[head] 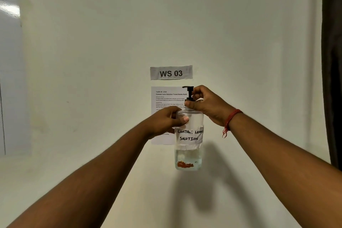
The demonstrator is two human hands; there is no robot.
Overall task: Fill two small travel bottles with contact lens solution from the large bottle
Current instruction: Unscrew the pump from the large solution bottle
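Left hand wraps the clear plastic large bottle, right hand pinches its black pump cap's collar — brace the body, twist only the collar, keep upright.

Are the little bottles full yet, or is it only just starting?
Only just starting. Nothing looks done: no little bottles are in view, and the black pump top is on the big bottle. In hand: the left hand grips the bottle and the right hand holds the pump's collar, probably to unscrew it. Left: opening it and filling both.
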